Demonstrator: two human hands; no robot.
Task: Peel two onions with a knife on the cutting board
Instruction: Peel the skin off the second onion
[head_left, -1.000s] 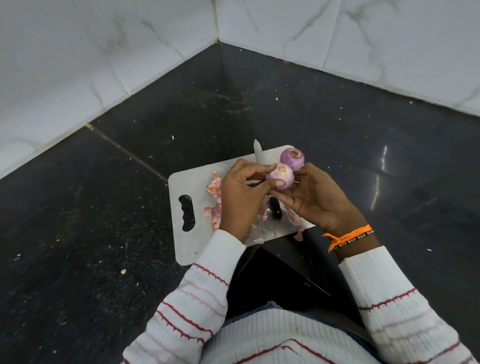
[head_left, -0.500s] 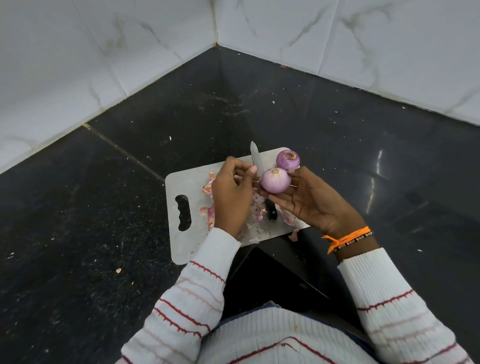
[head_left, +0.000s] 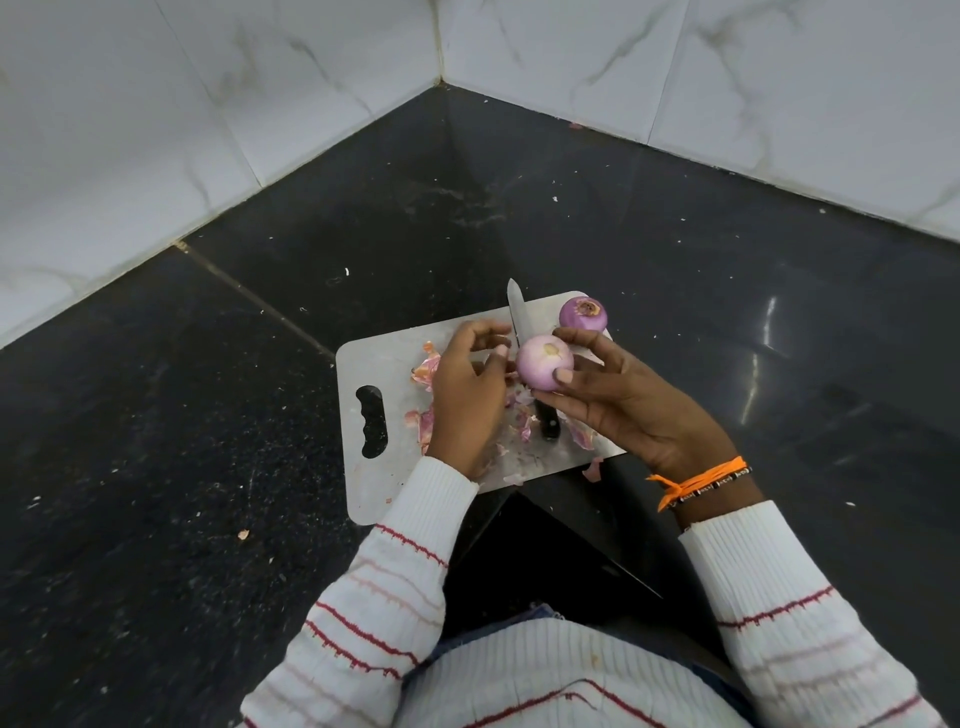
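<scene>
Above steel board (head_left: 384, 358), right hand (head_left: 618, 395) holds smooth, seemingly peeled onion (head_left: 543, 366).

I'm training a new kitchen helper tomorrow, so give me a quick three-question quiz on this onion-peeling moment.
1. True or false: the knife is held in the left hand.
2. Which hand holds the pale peeled onion? A) left B) right C) neither
3. Fill in: the darker purple onion sits at the far right corner of the ____.

Key:
1. False; the knife lies on the cutting board, and the left hand's curled fingers grip no tool.
2. B; the right hand holds it with fingers and thumb above the onion skins.
3. cutting board.
</scene>
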